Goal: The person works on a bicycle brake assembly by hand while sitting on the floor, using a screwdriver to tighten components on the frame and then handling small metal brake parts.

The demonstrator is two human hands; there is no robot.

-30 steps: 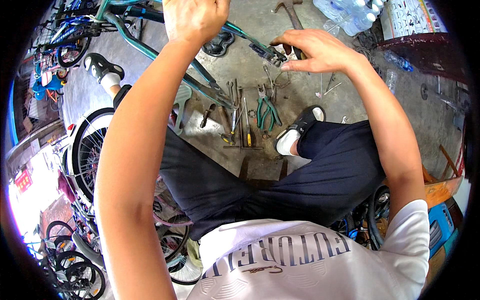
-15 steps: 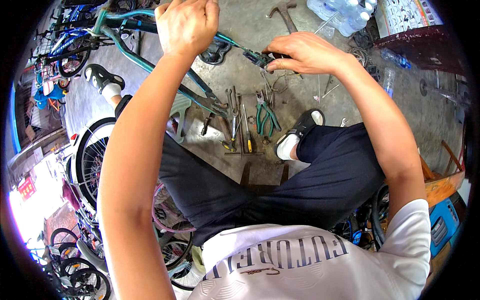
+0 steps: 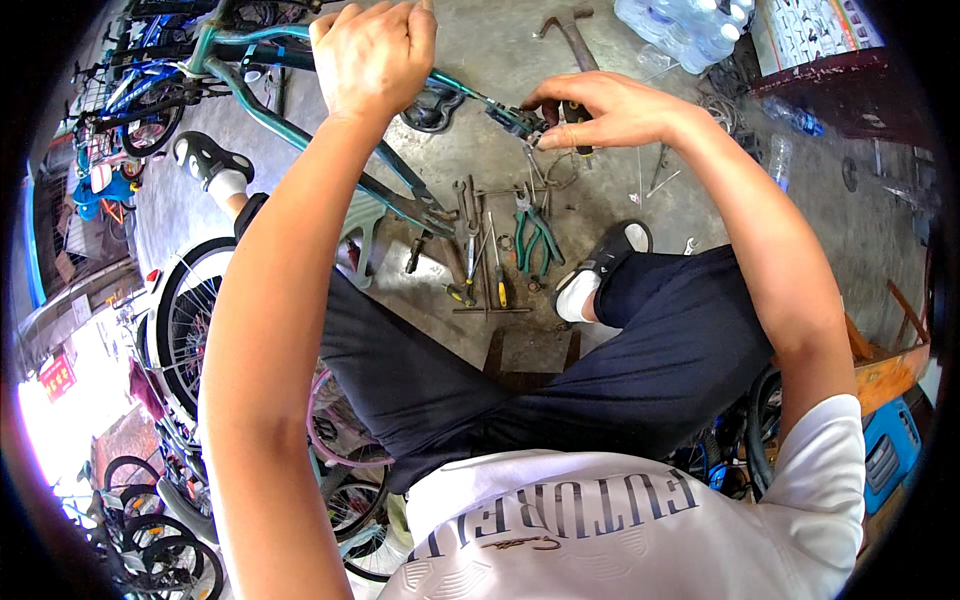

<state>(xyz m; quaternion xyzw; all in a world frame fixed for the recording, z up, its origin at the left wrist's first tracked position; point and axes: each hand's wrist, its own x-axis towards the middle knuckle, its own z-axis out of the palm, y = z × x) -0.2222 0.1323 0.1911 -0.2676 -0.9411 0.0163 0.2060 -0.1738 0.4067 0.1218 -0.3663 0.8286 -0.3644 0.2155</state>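
Observation:
A teal bicycle frame (image 3: 262,118) lies across the upper left, its thin stays reaching toward the middle. My left hand (image 3: 372,62) is closed in a fist around a part of the frame that it mostly hides. At the dark metal end of the stays (image 3: 516,122), my right hand (image 3: 618,108) curls its thumb and fingers around that end. The exact contact at the fingertips is hard to make out. Under the right hand, a hammer (image 3: 570,38) lies on the floor; its dark grip shows between thumb and fingers.
Green-handled pliers (image 3: 538,240), a yellow-handled screwdriver (image 3: 501,285) and several wrenches lie between my feet. Bottles in plastic wrap (image 3: 690,30) stand at the upper right. Parked bicycles (image 3: 150,545) fill the left side. A wooden box (image 3: 890,375) sits right.
My right hand has shifted slightly and its thumb and fingers have spread a little, exposing more of the hammer's grip. The left hand keeps its hold on the frame.

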